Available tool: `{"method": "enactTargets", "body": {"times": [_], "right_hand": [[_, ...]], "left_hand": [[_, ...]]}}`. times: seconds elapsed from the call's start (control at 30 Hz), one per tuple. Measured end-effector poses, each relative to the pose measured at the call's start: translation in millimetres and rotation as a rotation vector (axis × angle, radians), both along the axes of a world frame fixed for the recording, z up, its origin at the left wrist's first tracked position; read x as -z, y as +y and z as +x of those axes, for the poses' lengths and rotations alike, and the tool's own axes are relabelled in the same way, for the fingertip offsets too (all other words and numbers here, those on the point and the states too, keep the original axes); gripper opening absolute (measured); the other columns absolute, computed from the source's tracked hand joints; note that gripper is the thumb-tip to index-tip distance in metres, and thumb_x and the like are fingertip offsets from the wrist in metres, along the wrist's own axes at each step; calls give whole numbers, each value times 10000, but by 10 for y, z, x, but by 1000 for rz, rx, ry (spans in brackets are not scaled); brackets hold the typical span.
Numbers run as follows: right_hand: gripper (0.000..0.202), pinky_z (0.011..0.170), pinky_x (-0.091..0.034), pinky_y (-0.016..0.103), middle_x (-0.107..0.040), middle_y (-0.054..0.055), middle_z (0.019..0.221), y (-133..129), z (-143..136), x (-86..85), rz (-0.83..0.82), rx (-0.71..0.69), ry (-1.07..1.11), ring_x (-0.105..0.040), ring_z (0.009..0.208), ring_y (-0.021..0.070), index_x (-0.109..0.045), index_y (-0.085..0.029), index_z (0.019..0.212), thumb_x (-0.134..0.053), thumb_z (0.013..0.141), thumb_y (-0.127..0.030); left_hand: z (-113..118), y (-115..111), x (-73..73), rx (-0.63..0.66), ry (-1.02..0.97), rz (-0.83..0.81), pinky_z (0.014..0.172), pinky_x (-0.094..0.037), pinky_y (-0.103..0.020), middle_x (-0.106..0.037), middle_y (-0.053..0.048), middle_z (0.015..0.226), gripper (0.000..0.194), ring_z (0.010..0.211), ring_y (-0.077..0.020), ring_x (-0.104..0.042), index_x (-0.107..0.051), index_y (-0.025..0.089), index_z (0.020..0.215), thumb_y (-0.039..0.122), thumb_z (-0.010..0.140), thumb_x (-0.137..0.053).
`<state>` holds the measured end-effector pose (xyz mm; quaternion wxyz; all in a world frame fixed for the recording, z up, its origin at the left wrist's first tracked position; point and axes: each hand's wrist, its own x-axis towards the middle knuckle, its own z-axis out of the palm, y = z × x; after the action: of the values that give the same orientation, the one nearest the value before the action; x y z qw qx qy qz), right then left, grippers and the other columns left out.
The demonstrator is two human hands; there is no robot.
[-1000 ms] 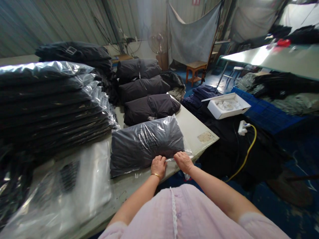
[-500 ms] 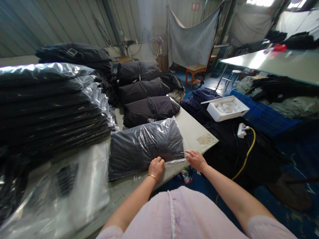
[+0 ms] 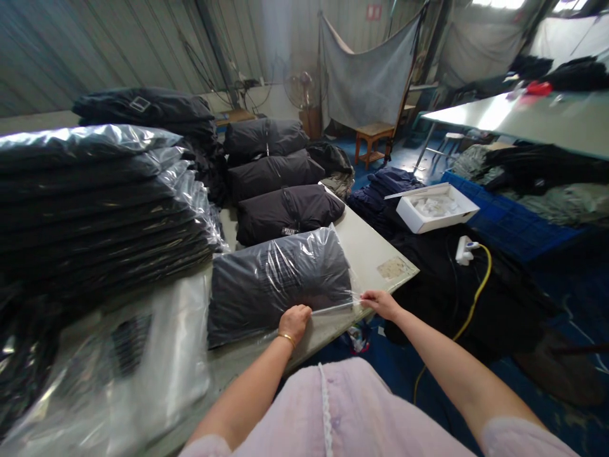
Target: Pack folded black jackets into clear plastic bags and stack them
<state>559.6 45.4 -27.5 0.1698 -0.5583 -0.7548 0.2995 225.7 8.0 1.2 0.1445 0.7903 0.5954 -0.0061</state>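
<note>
Close to the near edge of the worktop [image 3: 362, 240], a folded dark garment [image 3: 278, 289] lies inside a shiny clear plastic bag [image 3: 290, 263]. The two hands are apart, both at the bag's near side. The left hand [image 3: 294, 322] bends its fingers down onto that side, but I cannot tell if it pinches or only presses. The right hand [image 3: 380, 304] has its fingertips closed on the bag's right corner.

The plastic looks thin, so a hard tug on that corner might stretch or rip it. If the left hand pressed too lightly, the whole bag could slide or turn. Pulling more on one end could make the pale strip between the hands go crooked or wrinkly. Air caught inside might puff the bag up. Just behind it is a black bundle [image 3: 290, 214], so a push that way could knock them together and spoil the neat folds.
</note>
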Motion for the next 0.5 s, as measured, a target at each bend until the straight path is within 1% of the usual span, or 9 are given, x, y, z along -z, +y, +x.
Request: {"method": "enactTargets", "body": {"times": [0.1,0.2,0.27,0.37,0.43,0.5], "right_hand": [[283,689,-421,253,-691,6,742,33,-1,74,6,54,72,-601,729,168,-699,-210,775,-500,896,-373],[347,744,-401,259,-661,23,727,19,-43,153,112,112,42,-587,773,171,-647,-199,707,-436,938,-349],[353,773,-385,266,-647,34,726,-9,-85,186,183,160,-56,-575,786,176,-632,-197,727,-409,959,-339],[324,831,-350,293,-640,57,758,-43,-153,181,271,217,-274,-554,828,198,-641,-199,793,-409,969,-340],[317,880,-318,321,-639,77,785,-42,-200,146,325,209,-408,-536,863,216,-645,-202,807,-410,972,-337],[311,920,-287,343,-641,94,795,-19,-240,105,368,157,-491,-518,895,232,-645,-202,816,-401,974,-313]], "left_hand": [[6,16,-83,-63,31,-46,726,-395,-270,-696,-23,949,312,898,-174,-621,-675,277,960,373,966,-379],[30,38,-172,-109,45,-106,683,-381,-256,-718,7,951,356,864,-165,-639,-684,309,932,452,958,-359],[59,54,-214,-132,34,-141,670,-374,-249,-730,17,927,371,845,-160,-645,-694,310,884,480,944,-370],[116,95,-251,-185,-18,-200,642,-366,-242,-738,19,844,364,799,-154,-646,-706,291,796,478,914,-417],[155,141,-271,-229,-62,-248,631,-368,-237,-739,20,810,337,779,-148,-644,-714,282,761,458,889,-458],[189,199,-293,-271,-98,-296,637,-377,-229,-743,23,806,309,781,-142,-646,-722,281,751,434,872,-482]]}}
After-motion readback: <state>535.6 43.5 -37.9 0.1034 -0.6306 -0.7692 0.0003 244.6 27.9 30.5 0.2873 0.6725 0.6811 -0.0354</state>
